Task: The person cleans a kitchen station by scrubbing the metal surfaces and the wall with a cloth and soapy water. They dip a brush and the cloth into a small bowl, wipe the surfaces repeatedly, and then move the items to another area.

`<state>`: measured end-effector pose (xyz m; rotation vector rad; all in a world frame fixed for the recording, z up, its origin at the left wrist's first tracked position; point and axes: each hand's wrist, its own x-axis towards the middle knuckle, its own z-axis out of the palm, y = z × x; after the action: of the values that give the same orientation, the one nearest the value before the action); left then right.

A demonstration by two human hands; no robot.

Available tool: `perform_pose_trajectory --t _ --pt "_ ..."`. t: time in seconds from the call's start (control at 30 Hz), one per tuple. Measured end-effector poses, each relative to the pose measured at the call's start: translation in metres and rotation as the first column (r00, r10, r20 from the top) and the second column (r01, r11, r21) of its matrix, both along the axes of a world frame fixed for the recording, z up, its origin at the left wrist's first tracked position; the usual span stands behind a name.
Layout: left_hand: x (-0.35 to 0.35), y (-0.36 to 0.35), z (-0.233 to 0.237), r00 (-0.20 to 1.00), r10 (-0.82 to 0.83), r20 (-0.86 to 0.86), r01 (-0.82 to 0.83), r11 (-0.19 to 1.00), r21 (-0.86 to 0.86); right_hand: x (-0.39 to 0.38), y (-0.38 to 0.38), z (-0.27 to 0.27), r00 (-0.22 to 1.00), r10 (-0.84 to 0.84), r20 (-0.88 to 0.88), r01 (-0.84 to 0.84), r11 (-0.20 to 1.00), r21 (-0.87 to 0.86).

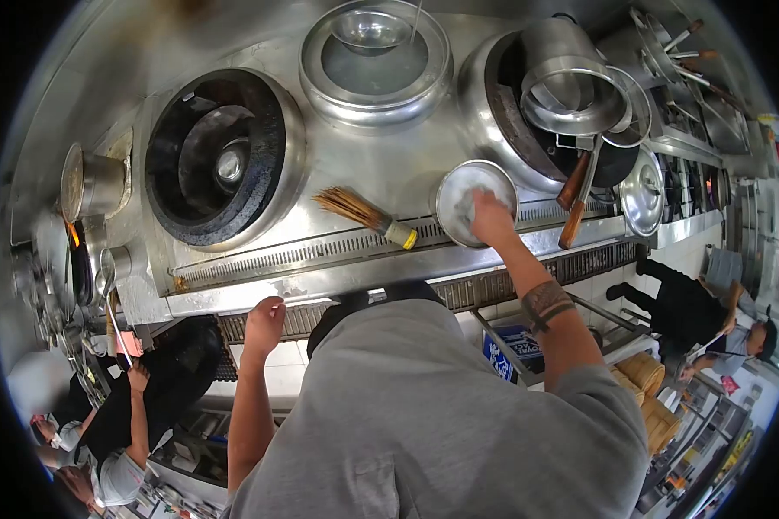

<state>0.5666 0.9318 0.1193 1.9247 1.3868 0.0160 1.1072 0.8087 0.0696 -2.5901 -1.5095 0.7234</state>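
Note:
My right hand (491,218) reaches into a round metal bowl (442,227) near the front of the steel stove. Its fingers are closed and point down into the bowl. A greyish-white blur shows beside them, and I cannot make out what they hold. Left of the bowl a bamboo wok brush (355,208) with a yellow-ended handle lies across the slotted drain. My left hand (266,327) hangs just off the stove's front edge, its fingers curled in with nothing visible in them.
An open wok burner (273,164) sits at left. A water basin (312,65) holding a metal bowl (372,30) stands at the back. Long-handled strainers (580,117) and a lid (642,195) are at right. People work at lower left and far right.

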Motion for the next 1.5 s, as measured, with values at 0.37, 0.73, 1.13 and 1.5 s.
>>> perform_pose_trajectory --t 0.37,0.73,1.13,1.5 --pt "-0.009 -0.006 -0.008 0.996 0.078 0.038 -0.079 0.996 0.029 0.034 -0.004 -0.022 0.995 0.028 -0.094 -0.029 1.0 -0.009" --pt "-0.088 0.009 -0.046 0.905 0.424 0.045 -0.423 0.88 0.216 -0.103 0.115 0.087 0.23 -0.016 -0.973 0.788 0.591 0.176" --pt "-0.205 0.141 -0.156 0.028 0.998 -0.048 -0.836 0.05 0.546 -0.286 0.332 -0.056 0.818 -0.003 -0.575 0.466 0.588 0.661" --pt "-0.175 0.152 -0.154 -0.021 1.0 0.009 -0.829 -0.023 0.559 -0.196 0.535 -0.023 0.68 0.059 -0.731 0.35 0.85 0.394"
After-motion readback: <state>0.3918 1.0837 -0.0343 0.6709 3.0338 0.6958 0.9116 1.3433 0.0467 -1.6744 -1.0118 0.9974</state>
